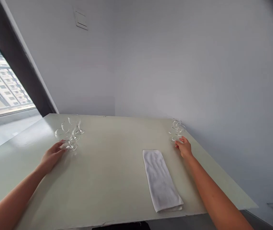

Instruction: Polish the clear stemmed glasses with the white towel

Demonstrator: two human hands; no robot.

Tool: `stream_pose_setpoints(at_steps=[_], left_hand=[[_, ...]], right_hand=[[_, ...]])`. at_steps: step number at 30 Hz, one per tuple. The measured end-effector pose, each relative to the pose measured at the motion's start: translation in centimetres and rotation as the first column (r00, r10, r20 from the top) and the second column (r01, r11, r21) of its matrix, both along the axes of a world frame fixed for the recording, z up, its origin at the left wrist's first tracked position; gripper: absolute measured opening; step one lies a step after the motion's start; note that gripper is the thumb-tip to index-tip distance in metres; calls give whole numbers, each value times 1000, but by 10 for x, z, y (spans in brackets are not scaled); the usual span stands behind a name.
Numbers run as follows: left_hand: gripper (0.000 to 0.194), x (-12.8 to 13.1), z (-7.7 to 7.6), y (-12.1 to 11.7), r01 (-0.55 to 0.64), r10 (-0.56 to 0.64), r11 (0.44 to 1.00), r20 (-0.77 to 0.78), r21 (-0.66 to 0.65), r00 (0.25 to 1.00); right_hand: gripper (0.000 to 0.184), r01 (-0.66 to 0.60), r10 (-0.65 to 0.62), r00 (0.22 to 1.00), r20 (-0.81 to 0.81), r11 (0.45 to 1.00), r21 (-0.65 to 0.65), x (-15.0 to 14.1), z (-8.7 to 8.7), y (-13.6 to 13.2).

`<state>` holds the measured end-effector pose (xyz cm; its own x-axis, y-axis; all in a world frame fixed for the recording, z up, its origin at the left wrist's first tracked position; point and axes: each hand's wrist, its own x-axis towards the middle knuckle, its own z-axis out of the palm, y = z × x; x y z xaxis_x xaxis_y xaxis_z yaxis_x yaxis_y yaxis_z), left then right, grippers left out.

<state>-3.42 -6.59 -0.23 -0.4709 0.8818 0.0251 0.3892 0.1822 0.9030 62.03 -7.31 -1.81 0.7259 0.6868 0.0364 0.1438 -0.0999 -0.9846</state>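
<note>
At the left of the table, several clear stemmed glasses stand upright close together. My left hand [53, 153] is beside the nearest stemmed glass [72, 147], thumb and fingers apart, fingertips close to its stem; whether they touch it I cannot tell. On the right side, my right hand [184, 147] has its fingers curled at the stem and foot of a stemmed glass [180, 129]. Just behind that one stands another clear glass [176, 122]. The fingers partly hide the lower part of the glass at my right hand.
A folded white cloth [161, 180] lies on the pale glossy table [107, 166], left of my right forearm. Grey walls [175, 64] meet behind the table, with a switch plate [81, 20] on the left one. A window [2, 76] is at the far left.
</note>
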Motion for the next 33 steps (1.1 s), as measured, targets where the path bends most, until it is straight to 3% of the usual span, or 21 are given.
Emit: stream_pose_setpoints(at_steps=[3, 6, 8, 10, 12, 14, 16, 18, 21, 24, 26, 28, 30, 33], left_hand=[[41, -1, 2, -14, -98, 94, 993, 58, 63, 994], [40, 5, 8, -30, -304, 303, 945, 31, 121, 953], [38, 20, 14, -41, -349, 348, 919, 37, 182, 937], [34, 44, 22, -53, -273, 263, 935, 75, 225, 962], [30, 75, 30, -65, -83, 63, 979, 112, 185, 992], [27, 110, 39, -74, 124, -148, 976, 123, 181, 981], [25, 142, 45, -82, 312, -335, 926, 80, 213, 939], [30, 168, 48, -88, 415, -437, 882, 53, 224, 898], [34, 188, 46, -93, 441, -473, 871, 131, 217, 871], [31, 180, 40, -91, 385, -430, 896, 208, 222, 879], [29, 159, 36, -86, 307, -347, 925, 171, 225, 922], [31, 130, 34, -80, 222, -254, 955, 152, 197, 955], [34, 101, 31, -74, 155, -182, 976, 179, 155, 967], [37, 65, 27, -66, 80, -106, 986, 189, 143, 976]], right_hand=[[51, -42, 42, 999, -1, 999, -29, -4, 6, 14], [31, -69, 70, 998, 6, 996, -47, -13, 10, 22], [27, -99, 99, 995, 18, 995, -33, -28, 14, 26], [28, -170, 170, 985, 25, 985, 0, -57, 20, 26], [30, -315, 314, 949, 25, 948, 43, -103, 30, 19], [30, -553, 553, 833, 26, 829, 85, -162, 43, 4], [30, -745, 746, 666, 9, 664, 67, -224, 54, -17], [29, -858, 859, 511, -37, 513, 41, -278, 62, -40], [20, -948, 948, 320, 0, 320, 6, -332, 69, -63], [24, -974, 973, 226, 47, 227, -23, -350, 73, -70], [33, -975, 977, 206, 44, 209, -70, -347, 76, -69], [38, -967, 974, 225, 39, 228, -115, -334, 77, -65], [36, -943, 953, 299, 46, 303, -140, -314, 76, -59], [28, -875, 887, 456, 76, 462, -146, -271, 69, -47]])
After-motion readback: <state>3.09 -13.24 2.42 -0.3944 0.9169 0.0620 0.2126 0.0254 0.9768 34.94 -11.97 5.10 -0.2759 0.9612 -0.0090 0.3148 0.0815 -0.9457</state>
